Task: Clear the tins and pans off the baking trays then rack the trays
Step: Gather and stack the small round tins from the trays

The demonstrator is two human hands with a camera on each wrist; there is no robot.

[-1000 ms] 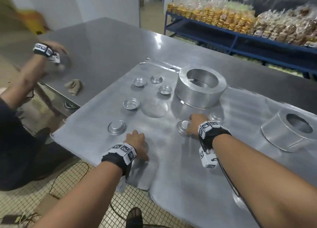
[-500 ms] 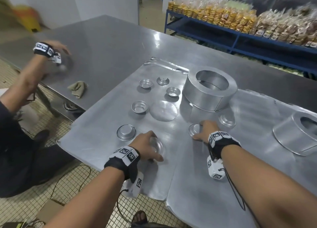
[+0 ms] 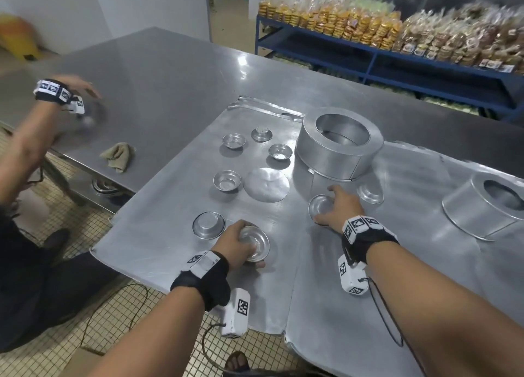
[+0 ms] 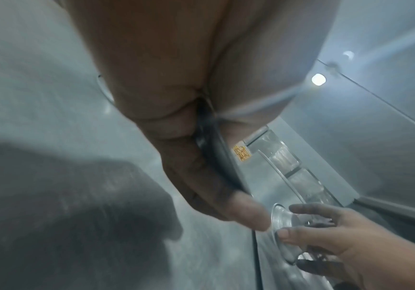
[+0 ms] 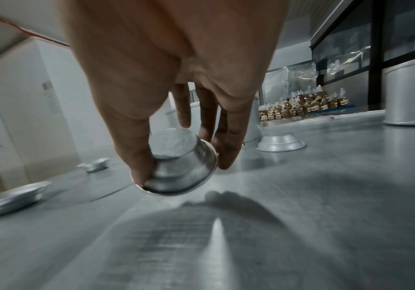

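Two flat baking trays (image 3: 158, 235) (image 3: 425, 277) lie side by side on a steel table. My left hand (image 3: 235, 243) grips a small round tin (image 3: 255, 243), tilted up off the near tray. My right hand (image 3: 337, 206) pinches another small tin (image 3: 320, 206) (image 5: 179, 168), lifted and tipped on its side. Several more small tins (image 3: 209, 225) (image 3: 226, 180) (image 3: 280, 151) and a flat round disc (image 3: 266, 184) sit on the left tray. A large ring pan (image 3: 337, 144) stands behind them. A second large pan (image 3: 482, 212) stands on the right tray.
Another person's hand (image 3: 68, 93) with wrist bands moves over the bare table at the far left, blurred. A crumpled cloth (image 3: 117, 156) lies near that table edge. Blue shelving (image 3: 397, 56) with bagged baked goods runs along the back. Tiled floor lies below the trays' front edge.
Both my hands have closed on small tins and raised them off the trays; a second ago they only rested on them. The other person's hand keeps moving at the left.
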